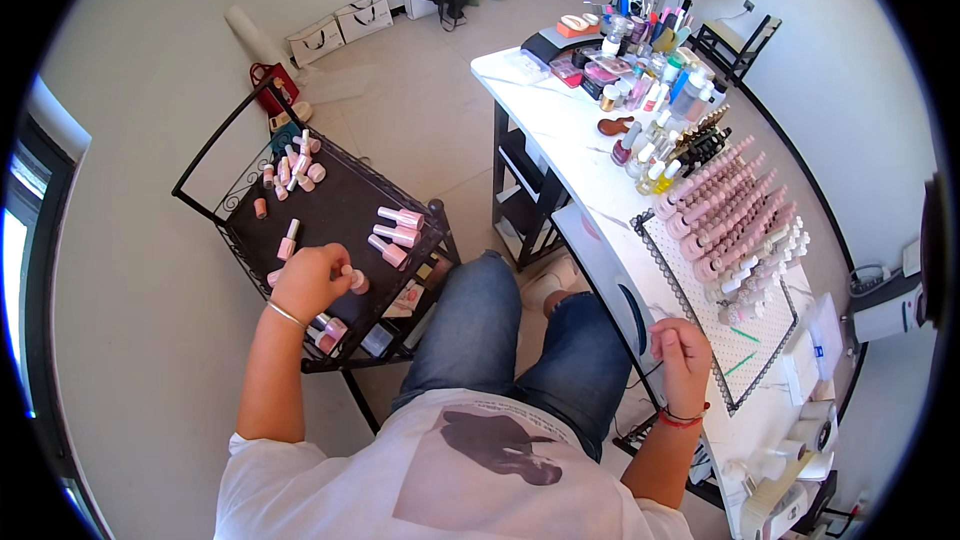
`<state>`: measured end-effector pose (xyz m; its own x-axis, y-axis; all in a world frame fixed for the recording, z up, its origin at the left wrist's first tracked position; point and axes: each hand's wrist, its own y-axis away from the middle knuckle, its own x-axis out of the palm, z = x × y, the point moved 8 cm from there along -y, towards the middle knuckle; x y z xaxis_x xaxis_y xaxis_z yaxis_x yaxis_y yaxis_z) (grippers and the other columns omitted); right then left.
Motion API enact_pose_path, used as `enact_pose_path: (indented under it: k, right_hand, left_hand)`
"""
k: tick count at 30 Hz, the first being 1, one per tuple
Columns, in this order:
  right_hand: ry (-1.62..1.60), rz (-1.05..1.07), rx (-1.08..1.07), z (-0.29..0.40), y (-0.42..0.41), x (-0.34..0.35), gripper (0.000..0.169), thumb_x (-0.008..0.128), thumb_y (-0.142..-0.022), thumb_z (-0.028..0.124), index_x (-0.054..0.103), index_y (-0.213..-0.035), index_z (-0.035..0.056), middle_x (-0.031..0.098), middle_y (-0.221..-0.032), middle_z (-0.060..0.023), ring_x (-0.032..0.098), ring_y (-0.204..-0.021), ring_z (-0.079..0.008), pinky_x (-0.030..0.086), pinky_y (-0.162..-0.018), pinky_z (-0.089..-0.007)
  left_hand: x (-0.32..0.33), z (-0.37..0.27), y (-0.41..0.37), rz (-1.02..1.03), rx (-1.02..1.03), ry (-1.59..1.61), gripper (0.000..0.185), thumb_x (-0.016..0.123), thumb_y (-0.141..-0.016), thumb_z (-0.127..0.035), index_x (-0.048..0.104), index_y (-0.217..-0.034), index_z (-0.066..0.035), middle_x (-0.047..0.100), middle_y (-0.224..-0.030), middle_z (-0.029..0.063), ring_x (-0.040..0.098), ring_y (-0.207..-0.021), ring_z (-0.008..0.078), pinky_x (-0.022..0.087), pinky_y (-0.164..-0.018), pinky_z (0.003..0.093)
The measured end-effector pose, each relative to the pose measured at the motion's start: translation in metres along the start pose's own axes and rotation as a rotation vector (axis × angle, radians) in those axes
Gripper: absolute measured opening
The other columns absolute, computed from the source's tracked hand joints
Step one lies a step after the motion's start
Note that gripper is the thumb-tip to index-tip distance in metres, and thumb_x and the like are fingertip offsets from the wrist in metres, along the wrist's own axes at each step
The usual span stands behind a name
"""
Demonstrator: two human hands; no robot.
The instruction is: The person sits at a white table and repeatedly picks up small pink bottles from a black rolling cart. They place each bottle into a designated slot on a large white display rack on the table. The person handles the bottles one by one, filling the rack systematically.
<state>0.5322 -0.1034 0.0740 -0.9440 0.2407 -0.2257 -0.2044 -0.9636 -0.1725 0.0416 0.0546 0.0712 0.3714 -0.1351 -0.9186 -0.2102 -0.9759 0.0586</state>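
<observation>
At the dark metal cart point(330, 217) on my left, my left hand point(311, 277) pinches the pale cap of a pink nail polish bottle point(359, 283), tilted just above the cart's top. A white-capped pink bottle point(288, 240) stands beyond my knuckles. Three pink bottles point(396, 235) lie side by side near the cart's right edge. Several small bottles point(296, 165) cluster at its far end, some fallen over. My right hand point(681, 354) hovers by the near edge of the white marble-patterned table point(540, 101), fingers loosely curled, with nothing visible in it.
Rows of pink nail polish bottles point(724, 210) stand on a dotted, lace-edged mat point(690, 292), with two green sticks point(742, 362). Clear bottles point(656, 169), a nail lamp point(551, 41) and brushes crowd the table's far end. An open drawer point(600, 255) juts out beside my knee.
</observation>
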Motion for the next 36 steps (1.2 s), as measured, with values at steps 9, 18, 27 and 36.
enact_pose_path:
  k: [9,18,27,36]
  right_hand:
    - [0.175,0.244,-0.259,0.059,-0.001,0.086,0.021,0.079,-0.083,0.008,0.071,-0.102,0.0043,0.061,-0.075,-0.0084,0.060,-0.062,-0.0199,0.047,-0.057,-0.0301]
    - [0.356,0.266,-0.488,0.096,0.005,0.135,0.027,0.081,-0.073,0.012,0.066,-0.095,0.0084,0.061,-0.082,-0.0057,0.062,-0.075,-0.0260,0.051,-0.064,-0.0367]
    - [0.437,0.283,-0.399,0.084,0.017,0.112,0.026,0.078,-0.074,0.013,0.064,-0.095,0.0075,0.061,-0.078,-0.0071,0.062,-0.073,-0.0284,0.051,-0.064,-0.0387]
    - [0.410,-0.525,-0.317,0.101,0.023,-0.100,0.012,0.068,-0.078,-0.004,0.061,-0.087,0.0007,0.065,-0.087,-0.0054,0.062,-0.076,-0.0130,0.049,-0.072,-0.0262]
  left_hand:
    - [-0.026,-0.135,0.036,-0.226,0.375,0.192,0.021,0.082,-0.074,-0.010,0.062,-0.079,-0.004,0.061,-0.067,0.0079,0.060,-0.057,0.0206,0.046,-0.053,0.0328]
    - [0.018,-0.240,0.063,-0.036,0.774,0.306,0.025,0.085,-0.073,-0.015,0.062,-0.079,-0.009,0.061,-0.068,0.0064,0.062,-0.064,0.0282,0.049,-0.056,0.0399]
    - [0.041,-0.254,0.065,0.135,0.837,0.494,0.025,0.083,-0.079,-0.015,0.069,-0.097,-0.004,0.070,-0.086,0.0104,0.067,-0.077,0.0284,0.052,-0.069,0.0382]
    - [0.026,-0.183,0.045,0.081,0.543,0.575,0.021,0.073,-0.085,-0.005,0.068,-0.104,0.000,0.070,-0.094,0.0134,0.069,-0.084,0.0275,0.054,-0.076,0.0364]
